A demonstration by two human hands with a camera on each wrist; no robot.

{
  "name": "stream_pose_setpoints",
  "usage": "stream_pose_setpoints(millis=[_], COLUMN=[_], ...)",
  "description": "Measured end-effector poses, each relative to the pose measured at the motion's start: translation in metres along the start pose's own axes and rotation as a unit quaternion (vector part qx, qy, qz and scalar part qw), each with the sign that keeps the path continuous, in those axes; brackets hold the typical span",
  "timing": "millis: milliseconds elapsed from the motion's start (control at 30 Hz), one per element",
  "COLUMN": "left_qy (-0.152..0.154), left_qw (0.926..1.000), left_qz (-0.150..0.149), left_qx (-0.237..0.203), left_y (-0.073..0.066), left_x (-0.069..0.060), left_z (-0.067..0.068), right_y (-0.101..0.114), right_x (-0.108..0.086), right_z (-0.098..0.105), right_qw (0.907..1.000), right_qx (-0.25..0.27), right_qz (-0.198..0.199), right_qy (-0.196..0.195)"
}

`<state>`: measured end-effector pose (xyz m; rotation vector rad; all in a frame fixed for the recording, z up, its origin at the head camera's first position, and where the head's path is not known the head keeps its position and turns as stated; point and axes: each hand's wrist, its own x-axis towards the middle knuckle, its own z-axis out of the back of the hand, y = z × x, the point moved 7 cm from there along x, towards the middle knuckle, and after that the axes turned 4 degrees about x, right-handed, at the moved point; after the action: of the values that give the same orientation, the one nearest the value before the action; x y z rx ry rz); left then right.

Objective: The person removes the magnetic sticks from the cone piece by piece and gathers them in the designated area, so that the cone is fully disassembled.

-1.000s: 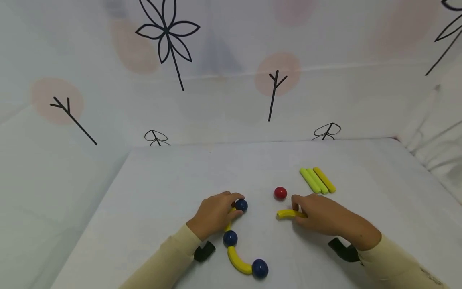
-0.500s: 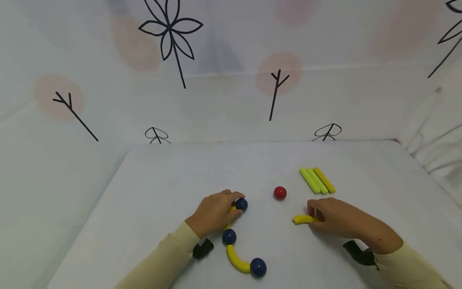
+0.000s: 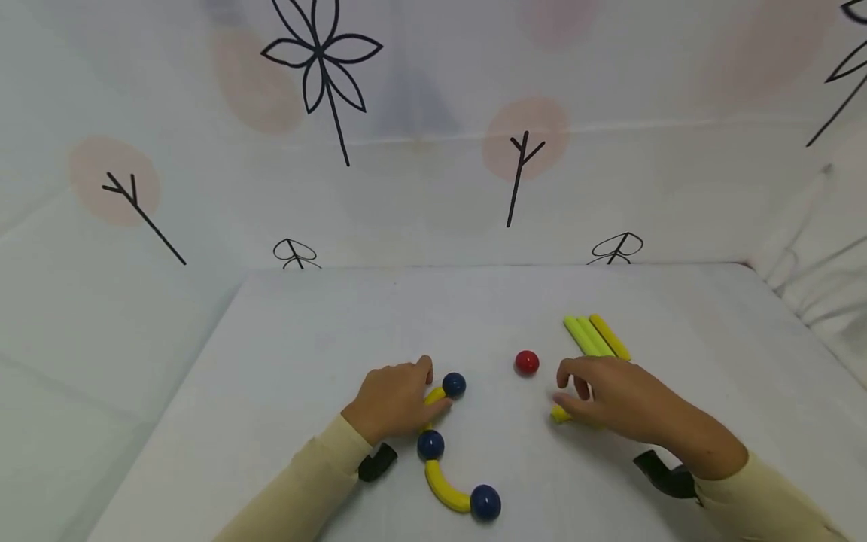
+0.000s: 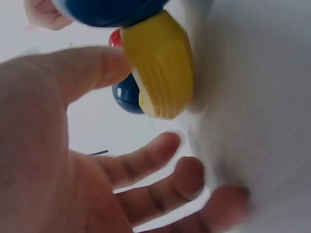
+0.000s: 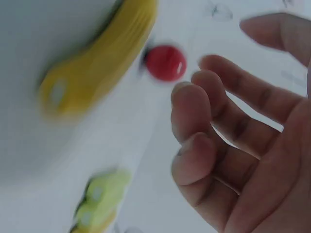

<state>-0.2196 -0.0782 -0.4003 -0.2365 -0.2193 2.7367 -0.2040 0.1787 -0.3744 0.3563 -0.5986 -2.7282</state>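
Observation:
In the head view a chain of yellow curved pieces and blue balls lies on the table. My left hand [image 3: 393, 400] is beside its upper curved piece [image 3: 435, 396], fingers apart; the left wrist view shows the thumb against that yellow piece [image 4: 163, 63]. The top blue ball [image 3: 454, 385] touches no finger. My right hand [image 3: 612, 395] hovers with loosely bent fingers over another yellow curved piece [image 3: 559, 414], mostly hidden by it. In the right wrist view this piece [image 5: 97, 63] lies apart from the fingers, with nothing held.
A red ball [image 3: 527, 363] lies between the hands, towards the back. Three straight sticks, green-yellow [image 3: 586, 336] and yellow [image 3: 609, 336], lie behind my right hand. Nearer me are a lower curved piece [image 3: 447, 489] and two blue balls [image 3: 430, 445]. A patterned cloth [image 3: 420, 203] stands behind the table.
The right hand carried its yellow curved piece to the right, then let it go and rose slightly. The left fingers came off the top blue ball and drew back left.

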Motion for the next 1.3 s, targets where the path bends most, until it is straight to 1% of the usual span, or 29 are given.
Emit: stream_pose_setpoints(millis=[100,200,333,467,600,733,800,1000,1167,1300], left_qy=[0.028,0.041,0.039,0.034,0.021,0.002,-0.002,0.005,-0.004,0.004], left_qw=[0.9995,0.9991,0.9991,0.9994,0.9997,0.9993,0.9988,0.9981,0.9974,0.9974], left_qz=[0.004,-0.004,-0.010,-0.008,-0.015,-0.036,-0.048,-0.057,-0.067,-0.062], left_qx=[0.010,0.014,0.011,-0.001,-0.005,-0.008,-0.010,-0.023,-0.026,-0.037], left_y=[0.003,0.004,0.003,0.003,0.001,-0.003,-0.005,-0.009,-0.011,-0.010], left_x=[-0.001,-0.001,0.001,0.003,0.003,0.003,0.004,0.004,0.005,0.005], left_z=[-0.005,-0.007,-0.007,-0.009,-0.010,-0.008,-0.007,-0.007,-0.006,-0.008], right_y=[0.022,0.044,0.067,0.079,0.083,0.083,0.083,0.080,0.077,0.077], right_x=[0.008,0.016,0.027,0.039,0.049,0.053,0.054,0.054,0.056,0.057], right_z=[-0.005,-0.012,-0.020,-0.033,-0.046,-0.052,-0.053,-0.056,-0.056,-0.058], right_qw=[0.9999,0.9996,0.9991,0.9988,0.9980,0.9977,0.9976,0.9967,0.9977,0.9980], right_qx=[0.003,0.012,0.024,0.042,0.061,0.064,0.065,0.078,0.064,0.057], right_qz=[0.010,0.022,0.029,0.022,0.013,0.019,0.024,0.023,0.021,0.025], right_qy=[-0.001,-0.010,-0.019,-0.010,0.002,-0.004,-0.007,0.000,-0.001,0.004])
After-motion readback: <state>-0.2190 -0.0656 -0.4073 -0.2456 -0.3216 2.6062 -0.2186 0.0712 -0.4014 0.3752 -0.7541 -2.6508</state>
